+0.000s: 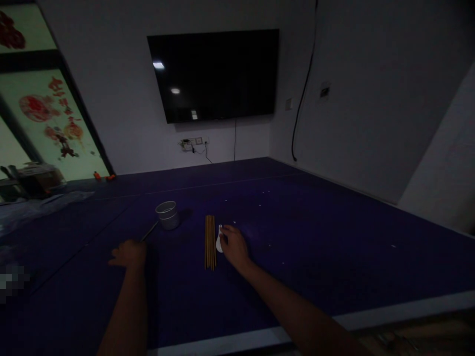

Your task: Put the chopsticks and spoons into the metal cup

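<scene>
My left hand (128, 253) lies low over the purple mat, over the end of a thin dark handle that runs to a small grey metal pot (168, 215). It appears closed on that handle, though some fingertips point out to the left. The pot is upright on the mat. My right hand (233, 245) pinches a white spoon (219, 243) from its right side, the spoon's bowl toward me. Just left of the spoon, a bundle of brown chopsticks (210, 242) lies side by side, pointing away from me.
The purple mat (315, 232) has small white specks and a pale front edge. Clear plastic sheeting (44, 205) and a box (40, 178) sit at the left. Small orange objects (104, 176) lie by the window. A television (218, 74) and hanging cable (302, 94) are on the walls.
</scene>
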A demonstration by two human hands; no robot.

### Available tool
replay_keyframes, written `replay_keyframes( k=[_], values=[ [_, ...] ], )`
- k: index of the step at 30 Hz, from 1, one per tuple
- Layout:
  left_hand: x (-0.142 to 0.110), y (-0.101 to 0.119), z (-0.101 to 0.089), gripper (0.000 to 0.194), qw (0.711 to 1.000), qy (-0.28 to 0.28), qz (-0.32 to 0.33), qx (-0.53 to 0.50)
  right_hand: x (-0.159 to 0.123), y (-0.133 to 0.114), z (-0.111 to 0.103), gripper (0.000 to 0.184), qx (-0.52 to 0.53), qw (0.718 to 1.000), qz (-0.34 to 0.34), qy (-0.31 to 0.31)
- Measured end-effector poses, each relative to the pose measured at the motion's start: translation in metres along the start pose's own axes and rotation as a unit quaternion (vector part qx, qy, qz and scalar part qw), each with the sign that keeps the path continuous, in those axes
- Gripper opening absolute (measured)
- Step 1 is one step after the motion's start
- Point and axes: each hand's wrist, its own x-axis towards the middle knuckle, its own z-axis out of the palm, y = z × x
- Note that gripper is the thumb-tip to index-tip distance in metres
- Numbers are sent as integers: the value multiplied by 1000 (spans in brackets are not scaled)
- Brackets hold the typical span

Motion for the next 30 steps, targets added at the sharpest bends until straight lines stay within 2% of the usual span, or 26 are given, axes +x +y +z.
replay_keyframes(
  k=[4, 10, 17, 20, 22, 24, 26, 28, 30],
  values=[
    [4, 0, 6, 18, 999, 17, -7, -26, 0, 0, -1, 35, 2, 1000, -7, 1],
    [7, -3, 12, 8, 998, 36, 21, -57, -1, 0, 0, 33, 8, 1000, -7, 6],
    [-1, 3, 6, 13, 998, 38, 4, -51, -1, 0, -1, 34, 7, 1000, -1, -5],
    [-9, 6, -3, 22, 989, 99, 19, -104, -1, -1, -1, 34, 10, 1000, -6, 1],
    [-17, 11, -11, 30, 968, 176, 48, -173, 0, -1, -1, 34, 19, 1000, -9, 14],
    [-27, 21, -17, 35, 934, 246, 89, -245, 0, -1, -1, 34, 39, 999, -12, 30],
    [-43, 36, -20, 36, 899, 277, 145, -306, 1, -2, -1, 34, 66, 996, -21, 47],
    [-66, 54, -17, 35, 868, 253, 223, -364, 1, -3, -2, 34, 88, 994, -36, 62],
    [-93, 71, -8, 32, 837, 166, 282, -439, 1, -4, -4, 35, 102, 991, -54, 69]
  ],
)
